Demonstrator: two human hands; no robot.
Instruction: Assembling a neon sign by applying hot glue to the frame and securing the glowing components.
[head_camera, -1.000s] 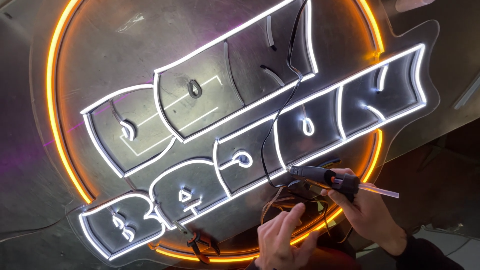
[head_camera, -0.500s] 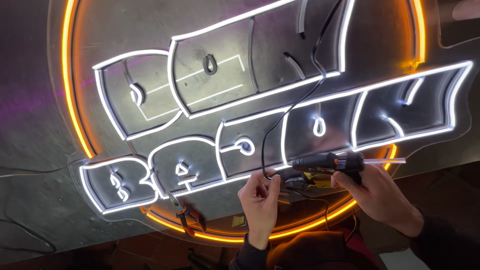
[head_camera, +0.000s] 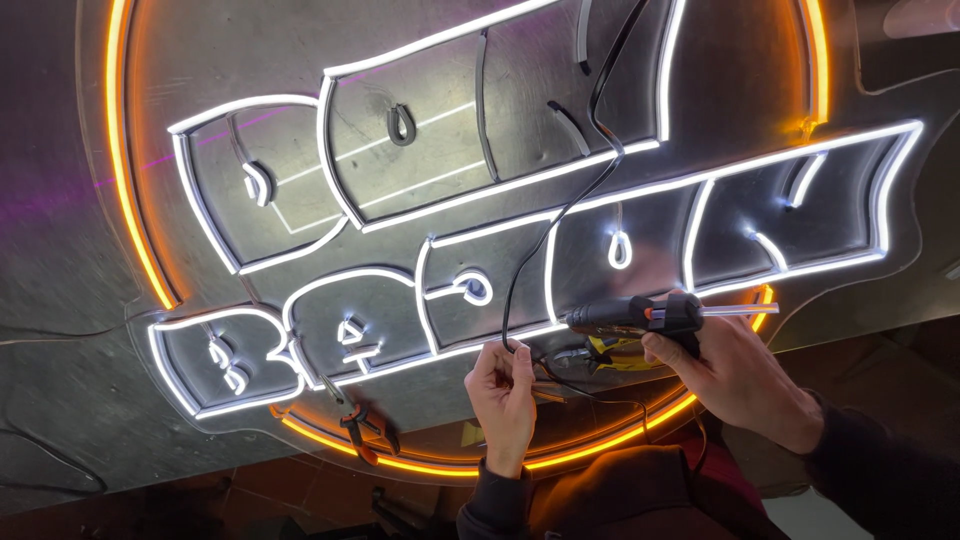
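While dark sleeves fill the near bottom edge of the view, the left hand (head_camera: 505, 390) rises from them with its fingertips (head_camera: 512, 352) pinched together on a thin black cable (head_camera: 560, 215), which it seems to be pressing down at the lower rim of the lettering so that it stays put where it meets the sign. Just beside it, the right hand (head_camera: 735, 375) is closed around the grip of a black glue gun (head_camera: 645, 315) with an orange trigger; the gun lies nearly level, its nozzle pointing left toward the pinched spot and a pale glue stick poking out of its back end, a hold that would bring the tip right to the place the other hand keeps steady. Between the two hands, partly hidden, lies something yellow and black, perhaps another tool, though it is too covered to tell. To the left and well apart from the hands, red-handled pliers (head_camera: 362, 425) rest on the clear backing near the bottom curve, within reach. Beyond the hands spreads the sign (head_camera: 420, 140) itself: a clear panel on a grey metal surface (head_camera: 60, 300), with glowing white tubing that outlines blocky letters in two slanted rows. The cable runs up from the pinching fingers across the letters to the top edge of the view. Around it all curves a glowing orange ring (head_camera: 135, 220), brightest at the left and along the bottom.
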